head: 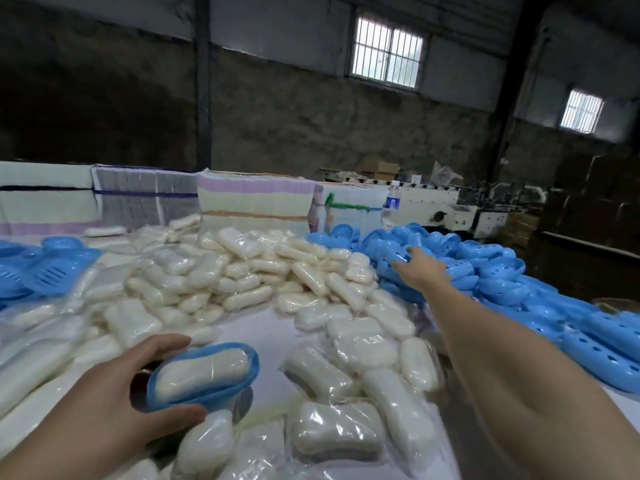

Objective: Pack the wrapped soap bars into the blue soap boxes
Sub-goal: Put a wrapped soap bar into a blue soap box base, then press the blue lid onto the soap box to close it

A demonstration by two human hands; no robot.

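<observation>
White table surface [277, 341] carried a heap of wrapped soap bars [242, 268]. Left hand [114, 403] gripped a blue soap box half [204, 372], thumb and fingers closed on its rim; one wrapped bar [204, 370] lay inside. Right hand [420, 268] reached into the pile of blue soap boxes [485, 268] beyond the heap; its grip could not be determined.

White worktop [277, 344], heaped at centre with wrapped soap bars [242, 271]. Blue soap boxes [491, 271] piled along the right; more blue box parts [38, 268] at far left. Water bottle [391, 204] upright behind.
</observation>
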